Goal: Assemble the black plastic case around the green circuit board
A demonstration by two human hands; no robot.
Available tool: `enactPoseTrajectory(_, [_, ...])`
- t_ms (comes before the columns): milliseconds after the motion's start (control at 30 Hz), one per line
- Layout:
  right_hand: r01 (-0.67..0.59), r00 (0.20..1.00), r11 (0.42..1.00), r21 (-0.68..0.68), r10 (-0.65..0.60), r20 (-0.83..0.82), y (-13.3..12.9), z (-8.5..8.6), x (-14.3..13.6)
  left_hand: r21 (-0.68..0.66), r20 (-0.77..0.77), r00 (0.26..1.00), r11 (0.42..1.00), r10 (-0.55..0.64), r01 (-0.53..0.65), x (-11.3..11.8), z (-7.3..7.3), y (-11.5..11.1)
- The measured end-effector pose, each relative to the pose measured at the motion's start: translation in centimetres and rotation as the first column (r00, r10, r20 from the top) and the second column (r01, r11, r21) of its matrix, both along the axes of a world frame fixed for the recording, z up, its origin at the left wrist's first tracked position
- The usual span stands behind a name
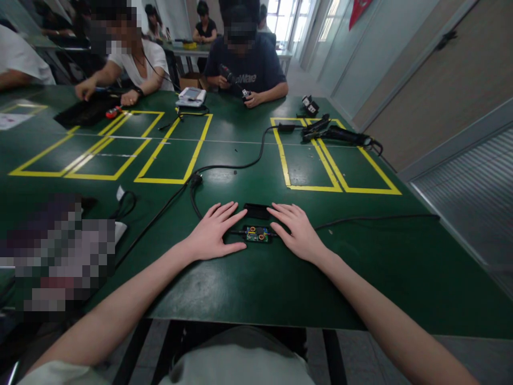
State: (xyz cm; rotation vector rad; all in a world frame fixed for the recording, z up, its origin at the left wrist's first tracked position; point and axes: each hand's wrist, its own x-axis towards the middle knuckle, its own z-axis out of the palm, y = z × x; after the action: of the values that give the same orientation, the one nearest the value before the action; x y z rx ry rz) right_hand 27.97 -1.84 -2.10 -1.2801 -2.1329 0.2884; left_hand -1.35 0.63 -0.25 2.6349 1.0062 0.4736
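Observation:
A small circuit board (257, 234) with copper coils sits in an open black case on the green table, with a cable leading out at each side. Just beyond it lies a black case cover (257, 210), its hollow side up. My left hand (214, 232) rests flat to the left of the board, fingers spread, over part of the cable. On the other side my right hand (294, 229) lies with its fingers apart, fingertips close to the cover's right end. Neither hand holds anything.
A black cable (160, 210) with a plug (196, 179) runs across the green table (248, 289). Dark tools or cables (336, 133) lie at the far right near yellow tape outlines. Across the table, a person (248, 64) holds a power tool (230, 76); another person (138, 69) works at left.

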Motion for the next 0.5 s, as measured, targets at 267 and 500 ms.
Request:
enactPoseTrajectory(267, [-0.075, 0.938, 0.986, -0.148, 0.019, -0.347, -0.1, 0.9, -0.4, -0.049, 0.189, 0.982, 0.999, -0.008, 0.017, 0.5, -0.3, -0.4])
enactPoseTrajectory(500, [-0.095, 0.845, 0.971, -0.220, -0.038, -0.533, -0.6, 1.1, -1.2, -0.094, 0.253, 0.967, 0.996, 0.031, -0.008, 0.5, -0.3, -0.8])
